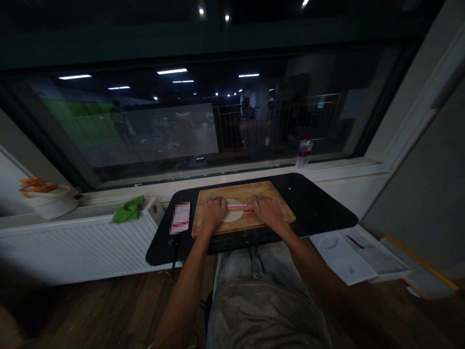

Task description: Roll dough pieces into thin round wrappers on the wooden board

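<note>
Both my hands grip a rolling pin point(238, 206) with a pale, red-edged label along its middle. My left hand point(214, 212) is closed around its left end, and my right hand point(268, 210) around the right end. Under the pin lies a flat, pale round of dough point(231, 216), partly covered by the pin and my left hand. The dough rests on a wooden cutting board point(254, 225) with darker worn patches.
The board sits on a black table point(319, 208), beside a blurred-out phone-like object point(180, 216) with a cable. A green cloth point(129, 209) and white bowl point(53, 202) rest on the radiator. A bottle point(304, 152) stands on the sill; a white box point(348, 259) is at right.
</note>
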